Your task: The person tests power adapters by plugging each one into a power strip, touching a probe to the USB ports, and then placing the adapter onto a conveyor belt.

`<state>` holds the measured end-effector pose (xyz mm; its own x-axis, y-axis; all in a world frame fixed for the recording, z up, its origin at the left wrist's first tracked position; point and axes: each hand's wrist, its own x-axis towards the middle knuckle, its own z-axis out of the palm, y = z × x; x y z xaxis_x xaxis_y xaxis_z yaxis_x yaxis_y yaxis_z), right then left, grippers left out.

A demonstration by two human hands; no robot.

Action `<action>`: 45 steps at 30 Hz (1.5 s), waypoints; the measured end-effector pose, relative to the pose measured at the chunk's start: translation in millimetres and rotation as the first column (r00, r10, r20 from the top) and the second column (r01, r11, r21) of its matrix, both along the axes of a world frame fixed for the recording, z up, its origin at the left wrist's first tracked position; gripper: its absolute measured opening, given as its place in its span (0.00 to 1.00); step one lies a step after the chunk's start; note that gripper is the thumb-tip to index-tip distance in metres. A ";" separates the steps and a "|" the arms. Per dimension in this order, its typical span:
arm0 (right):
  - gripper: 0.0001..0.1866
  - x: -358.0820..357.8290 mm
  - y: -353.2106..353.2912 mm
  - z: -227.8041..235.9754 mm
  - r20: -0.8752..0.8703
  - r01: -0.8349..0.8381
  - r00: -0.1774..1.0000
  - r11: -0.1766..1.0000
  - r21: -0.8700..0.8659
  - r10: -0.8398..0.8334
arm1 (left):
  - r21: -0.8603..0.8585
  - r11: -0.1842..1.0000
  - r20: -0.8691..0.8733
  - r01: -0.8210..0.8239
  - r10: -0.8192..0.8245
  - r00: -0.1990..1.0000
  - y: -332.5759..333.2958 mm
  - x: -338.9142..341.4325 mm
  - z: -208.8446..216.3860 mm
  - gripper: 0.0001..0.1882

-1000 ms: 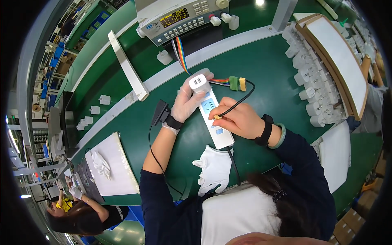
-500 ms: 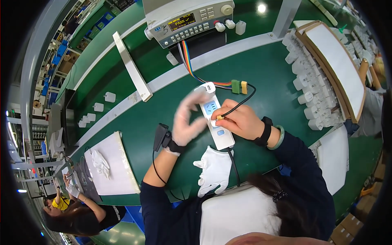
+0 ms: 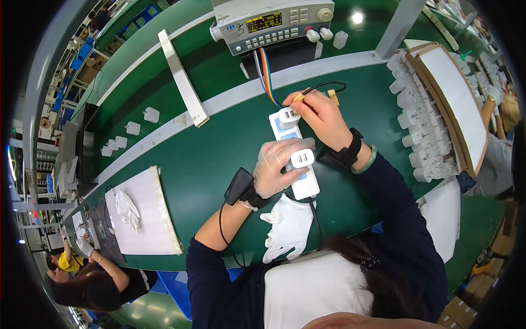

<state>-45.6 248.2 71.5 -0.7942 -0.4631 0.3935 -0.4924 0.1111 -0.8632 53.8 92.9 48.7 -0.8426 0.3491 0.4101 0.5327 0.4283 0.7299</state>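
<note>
Screen (image 3: 263, 23) on grey instrument (image 3: 298, 24) shows yellow characters; handwritten mark (image 3: 239, 27) beside. Left hand (image 3: 272, 167), clear-gloved, palm down, fingers curled round near charger (image 3: 301, 158) at white power strip (image 3: 307, 188). Right hand (image 3: 327, 118), bare, pinches yellow plug (image 3: 298, 98) at far charger (image 3: 288, 117); seating hard to tell. Two chargers at strip, five white chargers (image 3: 151, 114) at left, two loose white gloves (image 3: 287, 225).

Two hands: left hand (image 3: 272, 167), right hand (image 3: 329, 118). One power strip (image 3: 305, 189), centre. Two chargers (image 3: 302, 158) mid-frame, five more at left, one right of the only meter (image 3: 268, 24), top centre; the crowd at right overlaps too much to count. Two yellow connectors (image 3: 333, 98), upper centre. Two loose gloves (image 3: 289, 225), lower centre and left.
</note>
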 end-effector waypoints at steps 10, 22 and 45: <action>0.07 -5.0 -5.5 -18.4 -0.091 -0.039 0.995 0.999 0.033 0.042 | 0.181 0.894 0.023 -0.411 0.413 0.910 -51.8 -32.5 23.8 0.29; 0.08 -5.6 -9.1 -17.9 -0.149 -0.054 0.987 0.997 0.059 0.062 | -0.712 0.402 -0.299 -0.576 0.569 0.766 -192.6 -149.3 12.2 0.23; 0.08 -7.2 -14.8 -22.1 -0.098 -0.090 0.991 0.996 0.013 0.091 | 0.457 0.846 0.450 -0.274 0.046 0.892 -17.0 11.4 3.7 0.22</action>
<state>-52.8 233.4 49.4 -0.7064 -0.5355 0.4629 -0.5831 0.0695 -0.8094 65.3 75.9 52.3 -0.9947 0.0388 0.0954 0.0955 -0.0004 0.9954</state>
